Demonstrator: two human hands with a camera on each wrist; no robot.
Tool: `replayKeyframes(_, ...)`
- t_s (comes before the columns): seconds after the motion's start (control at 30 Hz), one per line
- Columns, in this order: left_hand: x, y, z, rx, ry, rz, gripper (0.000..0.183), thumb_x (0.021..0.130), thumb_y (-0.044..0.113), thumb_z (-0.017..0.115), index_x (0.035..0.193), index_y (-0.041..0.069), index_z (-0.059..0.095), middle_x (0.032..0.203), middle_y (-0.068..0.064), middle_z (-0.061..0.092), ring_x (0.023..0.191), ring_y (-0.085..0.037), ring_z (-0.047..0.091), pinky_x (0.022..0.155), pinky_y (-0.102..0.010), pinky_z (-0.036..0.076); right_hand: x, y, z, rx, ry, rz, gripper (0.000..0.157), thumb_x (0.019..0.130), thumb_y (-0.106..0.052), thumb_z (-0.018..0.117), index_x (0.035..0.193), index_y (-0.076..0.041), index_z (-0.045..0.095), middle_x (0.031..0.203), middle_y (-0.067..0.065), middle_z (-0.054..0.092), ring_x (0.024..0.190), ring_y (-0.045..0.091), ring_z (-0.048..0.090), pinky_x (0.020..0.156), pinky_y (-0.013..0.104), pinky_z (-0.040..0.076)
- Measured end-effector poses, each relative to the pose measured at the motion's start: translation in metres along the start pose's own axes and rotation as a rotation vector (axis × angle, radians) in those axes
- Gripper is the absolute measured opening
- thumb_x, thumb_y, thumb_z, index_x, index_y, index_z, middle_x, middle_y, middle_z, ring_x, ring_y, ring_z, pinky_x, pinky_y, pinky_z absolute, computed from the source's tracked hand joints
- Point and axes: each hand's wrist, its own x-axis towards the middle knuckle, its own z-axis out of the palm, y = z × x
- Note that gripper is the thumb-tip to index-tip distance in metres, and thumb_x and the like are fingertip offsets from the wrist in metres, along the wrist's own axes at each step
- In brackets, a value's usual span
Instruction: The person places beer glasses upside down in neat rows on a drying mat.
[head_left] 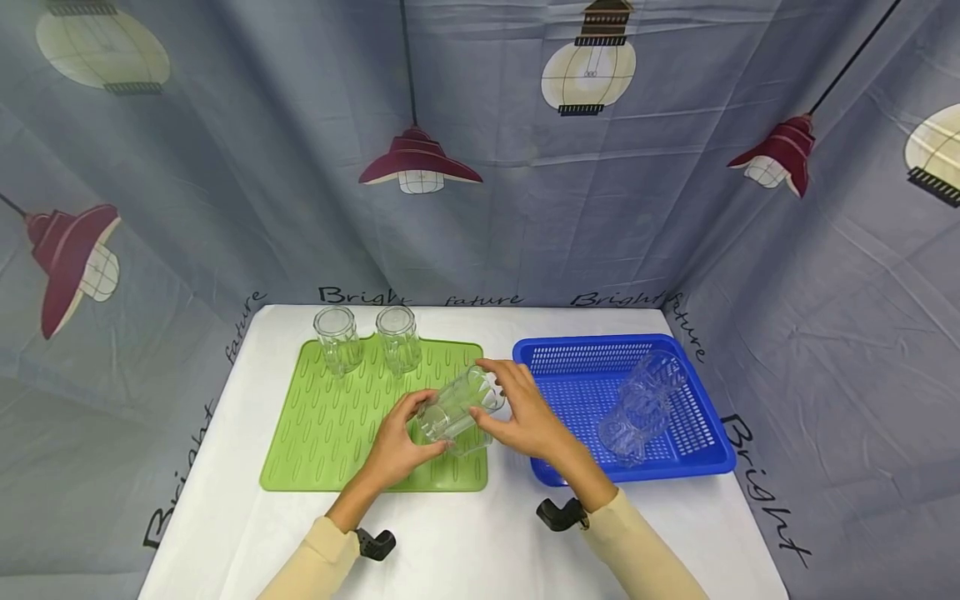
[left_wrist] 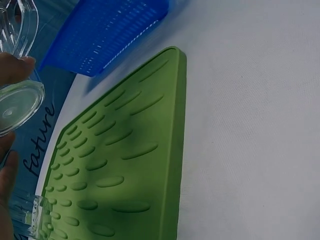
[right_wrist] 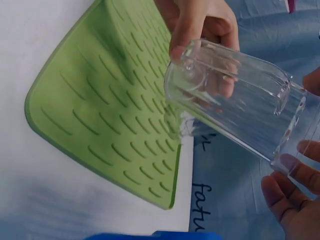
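Observation:
Both hands hold one clear drinking glass (head_left: 453, 408), tilted, above the right part of the green ridged mat (head_left: 322, 433). My left hand (head_left: 397, 446) grips it around the base end, thumb below and fingers above. At the rim end, my right hand (head_left: 525, 412) has its thumb and fingers spread around the mouth. In the right wrist view the glass (right_wrist: 235, 95) looks faceted, with a thick round base toward the left hand (right_wrist: 207, 22). Its base (left_wrist: 20, 107) also shows beside the left thumb (left_wrist: 15, 69) in the left wrist view.
Two similar glasses, a left one (head_left: 339, 342) and a right one (head_left: 398, 340), stand at the mat's back edge. A blue perforated basket (head_left: 543, 342) on the right contains more clear glasses (head_left: 637, 412). A patterned curtain (head_left: 480, 242) surrounds the white table (head_left: 450, 542).

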Motion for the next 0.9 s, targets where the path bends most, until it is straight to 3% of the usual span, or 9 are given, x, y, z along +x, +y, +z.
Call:
replayKeyframes(0.3, 0.001, 0.006, -0.004, -0.014, -0.016, -0.001, 0.084, 0.077, 0.013, 0.098, 0.149, 0.031, 0.057, 0.145, 0.001, 0.063, 0.135, -0.026, 0.063, 0.120, -0.057, 0.052, -0.005, 0.008, -0.005, 0.032, -0.026, 0.055, 0.075, 0.095, -0.037, 0.072, 0.163, -0.021, 0.043, 0.154, 0.007, 0.057, 0.125, 0.025, 0.057, 0.100, 0.043, 0.056)
replayKeyframes(0.63, 0.001, 0.008, -0.005, -0.014, -0.021, 0.004, 0.084, 0.078, 0.014, 0.098, 0.150, 0.030, 0.057, 0.143, 0.000, 0.063, 0.136, -0.027, 0.063, 0.122, -0.056, 0.051, -0.010, 0.016, -0.006, 0.092, -0.027, 0.068, 0.073, 0.096, -0.032, 0.071, 0.162, -0.020, 0.043, 0.151, 0.010, 0.057, 0.121, 0.028, 0.058, 0.100, 0.054, 0.058)
replayKeyframes(0.9, -0.001, 0.007, -0.010, 0.010, -0.008, 0.049, 0.085, 0.075, 0.011, 0.099, 0.148, 0.025, 0.059, 0.143, -0.002, 0.063, 0.135, -0.027, 0.064, 0.121, -0.051, 0.053, -0.012, 0.022, -0.003, 0.115, -0.051, 0.093, 0.072, 0.097, -0.031, 0.069, 0.163, -0.020, 0.042, 0.155, 0.012, 0.055, 0.124, 0.029, 0.060, 0.102, 0.056, 0.058)
